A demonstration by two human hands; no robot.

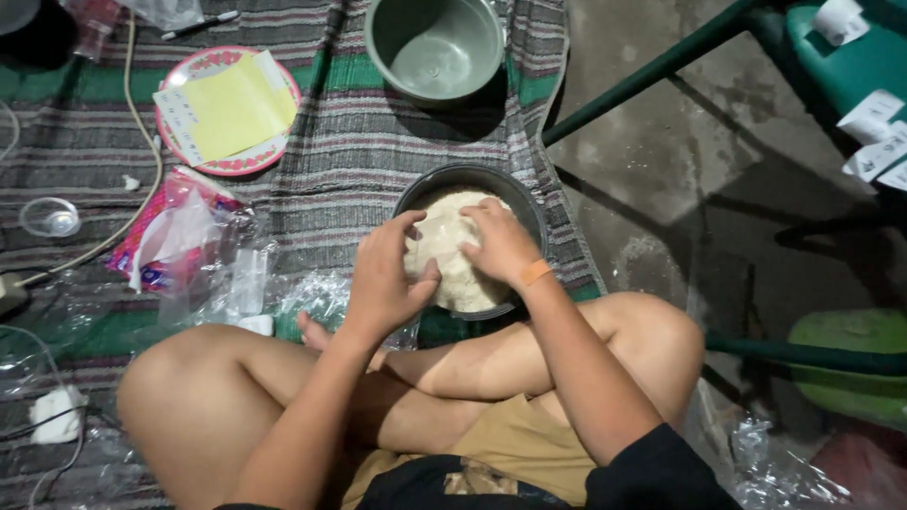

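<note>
Here both hands press into pale dough (453, 255) in a dark bowl (472, 175): left hand (387, 279) cupped loosely around it, right hand (501, 246) curled over its top.

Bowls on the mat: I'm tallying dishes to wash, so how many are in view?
2. A dark bowl of pale dough sits before the crossed legs, under both hands. An empty grey-green bowl stands behind it at the top edge. Others may lie outside the view.

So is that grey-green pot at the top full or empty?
Empty: the grey-green pot stands upright on the striped mat, its bare inner bottom showing.
</note>
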